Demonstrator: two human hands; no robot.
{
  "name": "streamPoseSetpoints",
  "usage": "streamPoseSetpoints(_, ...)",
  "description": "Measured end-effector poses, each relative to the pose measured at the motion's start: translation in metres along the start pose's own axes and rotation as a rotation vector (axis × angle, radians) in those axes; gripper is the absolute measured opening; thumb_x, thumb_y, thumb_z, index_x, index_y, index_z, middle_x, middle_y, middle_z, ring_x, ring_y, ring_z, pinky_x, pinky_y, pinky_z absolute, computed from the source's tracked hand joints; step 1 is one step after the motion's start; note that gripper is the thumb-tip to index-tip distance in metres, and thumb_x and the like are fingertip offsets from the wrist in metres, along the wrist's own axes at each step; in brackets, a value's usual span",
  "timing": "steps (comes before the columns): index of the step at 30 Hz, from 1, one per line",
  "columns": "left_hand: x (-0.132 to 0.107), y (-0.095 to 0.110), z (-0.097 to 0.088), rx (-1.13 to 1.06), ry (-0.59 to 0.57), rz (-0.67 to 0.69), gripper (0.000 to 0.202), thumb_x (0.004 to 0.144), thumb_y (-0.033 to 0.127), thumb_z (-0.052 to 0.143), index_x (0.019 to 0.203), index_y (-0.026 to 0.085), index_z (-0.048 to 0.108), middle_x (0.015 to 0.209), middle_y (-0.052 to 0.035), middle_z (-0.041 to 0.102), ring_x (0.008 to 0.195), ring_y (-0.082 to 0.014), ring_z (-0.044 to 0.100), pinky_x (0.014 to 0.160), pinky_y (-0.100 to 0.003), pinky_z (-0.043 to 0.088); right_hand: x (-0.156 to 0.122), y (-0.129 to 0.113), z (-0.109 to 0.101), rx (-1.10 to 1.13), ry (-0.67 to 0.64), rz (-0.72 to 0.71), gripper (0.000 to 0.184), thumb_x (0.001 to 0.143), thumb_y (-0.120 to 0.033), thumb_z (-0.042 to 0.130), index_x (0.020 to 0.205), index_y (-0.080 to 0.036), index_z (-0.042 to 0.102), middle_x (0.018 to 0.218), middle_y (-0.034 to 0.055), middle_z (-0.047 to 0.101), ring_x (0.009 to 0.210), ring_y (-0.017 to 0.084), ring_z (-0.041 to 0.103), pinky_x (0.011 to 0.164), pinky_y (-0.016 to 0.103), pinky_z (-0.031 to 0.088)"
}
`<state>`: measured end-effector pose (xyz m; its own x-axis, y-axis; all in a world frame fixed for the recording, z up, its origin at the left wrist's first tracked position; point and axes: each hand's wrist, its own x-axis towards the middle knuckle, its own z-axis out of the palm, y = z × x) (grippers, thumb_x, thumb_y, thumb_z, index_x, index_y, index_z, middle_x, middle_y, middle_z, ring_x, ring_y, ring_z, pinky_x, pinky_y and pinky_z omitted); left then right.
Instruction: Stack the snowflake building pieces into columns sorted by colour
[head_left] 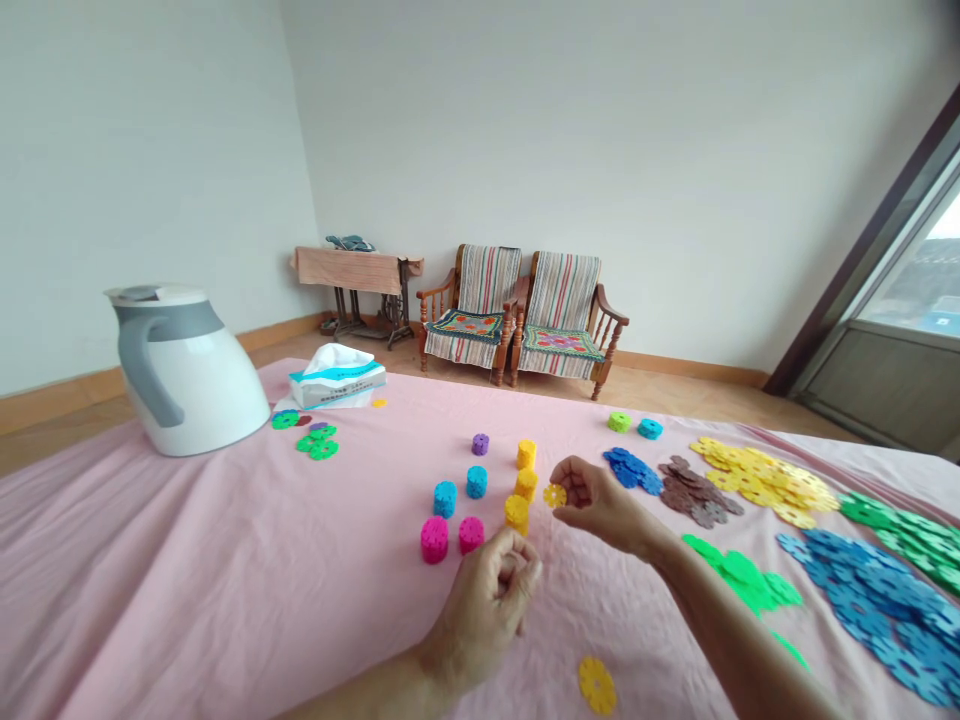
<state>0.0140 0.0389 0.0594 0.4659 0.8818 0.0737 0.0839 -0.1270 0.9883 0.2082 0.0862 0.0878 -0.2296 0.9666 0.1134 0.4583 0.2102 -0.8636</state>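
Pinched between the fingertips of my right hand (604, 505) is a yellow notched plastic disc (554, 496), just right of the yellow stacks. My left hand (491, 600) is closed with curled fingers, in front of the nearest yellow stack (516, 513); whether anything is inside it is hidden. Two more yellow stacks, a middle one (526, 485) and a far one (526, 454), run in a line behind. To their left are two pink stacks (434, 540), two light-blue stacks (445, 499) and a small purple stack (480, 444). A loose yellow disc (597, 685) lies flat near me.
Loose disc piles spread on the right: yellow (765, 478), brown (696, 492), dark blue (634, 470), bright green (742, 573), blue (885, 610). A white jug (199, 385) and tissue box (337, 384) stand at left on the pink cloth (315, 560). Two chairs (562, 340) are beyond.
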Motion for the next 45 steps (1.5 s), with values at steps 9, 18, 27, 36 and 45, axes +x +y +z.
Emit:
streamPoseSetpoints(9,-0.001,0.009,0.001,-0.085,0.089,-0.064,0.036,0.081,0.054,0.050,0.083,0.018,0.046,0.046,0.0099,0.043,0.030,-0.0036,0.028,0.033,-0.016,0.021,-0.024,-0.033,0.012,0.017,-0.309,-0.106,0.021,0.065,-0.006,0.053,0.082,-0.018,0.051,0.071,-0.0038,0.052,0.061,0.008,0.047,0.055,0.019,0.038)
streamPoseSetpoints(18,0.004,-0.004,-0.004,-0.168,0.041,-0.130,0.040,0.081,0.059,0.046,0.083,0.019,0.042,0.046,0.0104,0.045,0.026,-0.0027,0.025,0.026,-0.014,0.019,-0.023,-0.035,0.022,0.103,-0.255,-0.138,0.028,0.067,-0.007,0.056,0.092,-0.019,0.051,0.074,-0.0038,0.053,0.061,0.007,0.046,0.055,0.019,0.039)
streamPoseSetpoints(27,0.005,-0.010,-0.004,-0.192,0.051,-0.113,0.040,0.082,0.060,0.043,0.083,0.020,0.041,0.046,0.0104,0.045,0.025,-0.0031,0.026,0.025,-0.013,0.020,-0.020,-0.032,0.023,0.137,-0.237,-0.128,0.023,0.072,-0.020,0.062,0.095,-0.018,0.058,0.077,-0.0009,0.058,0.065,0.010,0.050,0.062,0.023,0.042)
streamPoseSetpoints(36,0.003,-0.002,-0.004,-0.088,0.035,-0.154,0.043,0.082,0.061,0.042,0.085,0.018,0.044,0.046,0.0103,0.044,0.025,-0.0029,0.025,0.025,-0.013,0.021,0.015,0.003,0.007,0.096,0.308,0.019,0.029,0.067,-0.033,0.066,0.090,-0.016,0.060,0.084,0.0032,0.061,0.063,0.011,0.051,0.056,0.024,0.041)
streamPoseSetpoints(45,0.004,0.000,-0.004,-0.041,0.034,-0.141,0.035,0.083,0.052,0.044,0.079,0.017,0.048,0.044,0.0097,0.043,0.026,-0.0031,0.025,0.027,-0.014,0.020,0.033,0.022,0.026,0.118,0.318,0.059,0.028,0.060,-0.028,0.068,0.086,-0.018,0.064,0.091,0.0059,0.065,0.076,0.017,0.058,0.064,0.029,0.047)
